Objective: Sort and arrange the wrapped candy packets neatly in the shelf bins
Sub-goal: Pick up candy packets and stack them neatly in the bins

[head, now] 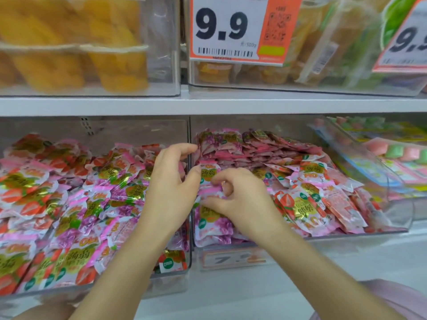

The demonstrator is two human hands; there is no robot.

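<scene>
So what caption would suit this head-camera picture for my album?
Left hand and right hand reach into pink candy packets at the divider between two clear bins.

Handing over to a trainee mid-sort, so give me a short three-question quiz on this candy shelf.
1. True or false: the right hand pinches a packet in the middle bin.
2. The upper price tag reads: A 3.5, B 9.9, C 12?
3. Fill in: the left bin mixes strawberry packets with ___ ones.
Key: 1 true; 2 B; 3 purple.
</scene>
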